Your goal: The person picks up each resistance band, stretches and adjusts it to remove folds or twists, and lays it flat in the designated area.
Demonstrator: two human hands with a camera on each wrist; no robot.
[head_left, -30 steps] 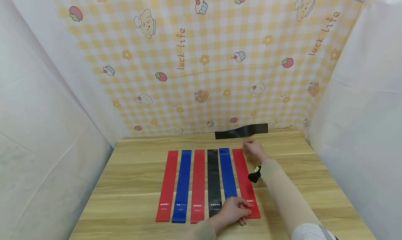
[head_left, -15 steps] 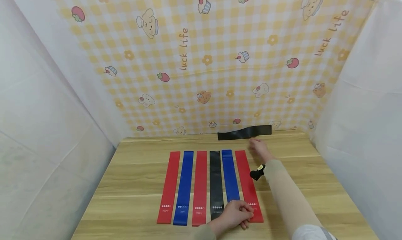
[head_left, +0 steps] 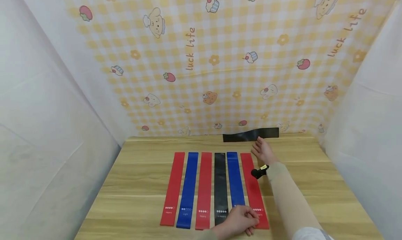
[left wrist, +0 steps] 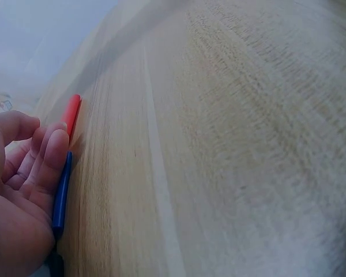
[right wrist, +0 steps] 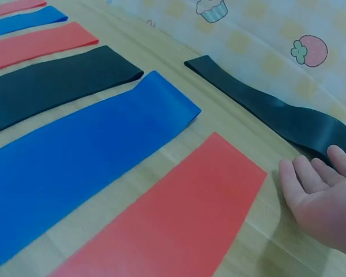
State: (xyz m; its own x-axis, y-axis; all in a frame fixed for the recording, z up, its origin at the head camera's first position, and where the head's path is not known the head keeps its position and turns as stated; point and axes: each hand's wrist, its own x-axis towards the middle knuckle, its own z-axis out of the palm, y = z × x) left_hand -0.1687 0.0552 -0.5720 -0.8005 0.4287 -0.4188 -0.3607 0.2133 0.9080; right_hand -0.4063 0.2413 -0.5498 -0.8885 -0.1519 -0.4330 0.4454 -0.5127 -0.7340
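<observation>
A loose black resistance band (head_left: 239, 136) lies along the back edge of the table, slightly wavy. My right hand (head_left: 263, 152) is just in front of it, fingers loosely bent and nothing in the grasp; whether a fingertip touches the band I cannot tell. In the right wrist view those fingers (right wrist: 303, 176) point toward the black band (right wrist: 277, 112). My left hand (head_left: 238, 219) rests over the near ends of the right-hand blue band (head_left: 236, 182) and red band (head_left: 253, 186). Its fingers are relaxed, with the thumb apart, in the left wrist view.
Left of these, a black band (head_left: 221, 184), a red band (head_left: 204, 184), a blue band (head_left: 188, 184) and another red band (head_left: 174, 184) lie side by side, printed ends toward me. A yellow checked cloth (head_left: 216, 75) hangs behind the wooden table (head_left: 125, 184); white sheets (head_left: 47, 110) flank it.
My right hand has moved from the far end of the right red band back toward the loose black band, its fingers loosening. The left hand has stayed in place; the head view has shifted slightly.
</observation>
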